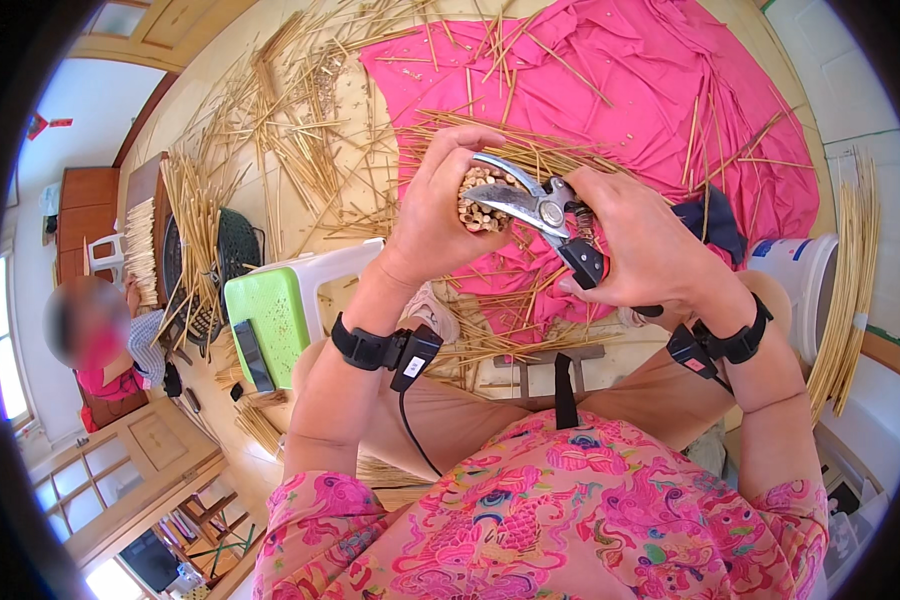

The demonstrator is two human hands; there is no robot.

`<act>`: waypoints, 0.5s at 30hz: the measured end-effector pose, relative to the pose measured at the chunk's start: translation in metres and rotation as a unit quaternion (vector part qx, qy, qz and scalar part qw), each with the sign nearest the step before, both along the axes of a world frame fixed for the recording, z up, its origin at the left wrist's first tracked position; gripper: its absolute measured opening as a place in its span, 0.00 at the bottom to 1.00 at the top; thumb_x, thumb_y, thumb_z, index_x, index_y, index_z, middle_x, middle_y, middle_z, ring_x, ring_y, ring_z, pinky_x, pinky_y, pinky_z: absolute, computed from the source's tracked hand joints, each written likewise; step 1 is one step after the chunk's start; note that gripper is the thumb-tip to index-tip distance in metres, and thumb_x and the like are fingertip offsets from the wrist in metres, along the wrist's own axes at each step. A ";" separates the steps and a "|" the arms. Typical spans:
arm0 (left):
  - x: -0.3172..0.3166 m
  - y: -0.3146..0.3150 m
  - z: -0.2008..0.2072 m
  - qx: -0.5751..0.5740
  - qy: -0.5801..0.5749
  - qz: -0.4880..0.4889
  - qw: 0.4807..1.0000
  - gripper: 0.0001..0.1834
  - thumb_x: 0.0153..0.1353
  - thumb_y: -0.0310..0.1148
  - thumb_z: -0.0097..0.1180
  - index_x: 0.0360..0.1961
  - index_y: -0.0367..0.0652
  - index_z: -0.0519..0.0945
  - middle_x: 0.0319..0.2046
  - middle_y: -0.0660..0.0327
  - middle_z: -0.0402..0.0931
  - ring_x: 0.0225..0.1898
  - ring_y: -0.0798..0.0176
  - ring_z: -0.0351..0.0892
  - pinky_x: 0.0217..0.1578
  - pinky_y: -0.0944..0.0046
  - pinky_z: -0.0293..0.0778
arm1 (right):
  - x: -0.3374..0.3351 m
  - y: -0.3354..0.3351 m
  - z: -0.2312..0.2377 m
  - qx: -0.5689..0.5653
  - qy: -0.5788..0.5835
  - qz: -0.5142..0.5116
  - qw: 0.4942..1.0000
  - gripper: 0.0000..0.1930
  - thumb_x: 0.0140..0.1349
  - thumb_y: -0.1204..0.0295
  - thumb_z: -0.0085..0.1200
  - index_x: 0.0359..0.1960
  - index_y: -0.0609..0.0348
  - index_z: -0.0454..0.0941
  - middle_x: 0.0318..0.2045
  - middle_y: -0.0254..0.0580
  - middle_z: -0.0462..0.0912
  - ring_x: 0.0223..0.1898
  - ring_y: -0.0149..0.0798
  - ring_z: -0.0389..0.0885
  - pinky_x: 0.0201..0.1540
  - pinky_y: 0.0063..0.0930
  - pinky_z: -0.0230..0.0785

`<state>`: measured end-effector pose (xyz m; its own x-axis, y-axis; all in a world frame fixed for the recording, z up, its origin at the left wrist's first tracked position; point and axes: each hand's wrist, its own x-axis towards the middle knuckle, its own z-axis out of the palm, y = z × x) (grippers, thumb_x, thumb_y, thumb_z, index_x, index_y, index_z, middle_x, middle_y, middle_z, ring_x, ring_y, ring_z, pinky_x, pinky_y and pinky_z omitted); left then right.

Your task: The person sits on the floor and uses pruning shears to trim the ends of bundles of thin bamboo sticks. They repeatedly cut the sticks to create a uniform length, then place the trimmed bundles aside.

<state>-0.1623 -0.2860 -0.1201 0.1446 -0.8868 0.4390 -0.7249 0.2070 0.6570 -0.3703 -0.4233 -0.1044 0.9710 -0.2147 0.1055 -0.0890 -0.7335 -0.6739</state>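
Observation:
My left hand (pixel 438 205) is closed around a bundle of straw-coloured stalks (pixel 482 212), whose cut ends face up toward me. In my right hand (pixel 635 235) is a pair of pruning shears (pixel 548 212) with silver blades, a coil spring and dark handles. The blades are spread and lie across the top of the bundle, close to its cut ends. Fingers and palm hide much of the bundle's side. I cannot tell whether a stalk sits between the blades.
Loose stalks (pixel 310 150) litter the floor and a pink cloth (pixel 610 60). A green-topped stool (pixel 265 310) with a phone (pixel 253 355) stands left. At right are a white bucket (pixel 795 275) and tall stalks (pixel 850 290). Another person (pixel 110 340) sits far left beside a dark basket (pixel 235 250).

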 end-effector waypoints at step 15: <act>-0.009 0.007 -0.009 0.044 0.030 -0.024 0.998 0.25 0.36 0.22 0.69 0.41 0.40 0.78 0.45 0.56 0.73 0.47 0.53 0.76 0.48 0.58 0.74 | -0.005 0.002 0.002 -0.029 0.047 -0.002 0.998 0.24 0.44 0.66 0.67 0.37 0.67 0.68 0.20 0.58 0.78 0.25 0.64 0.80 0.30 0.51 0.72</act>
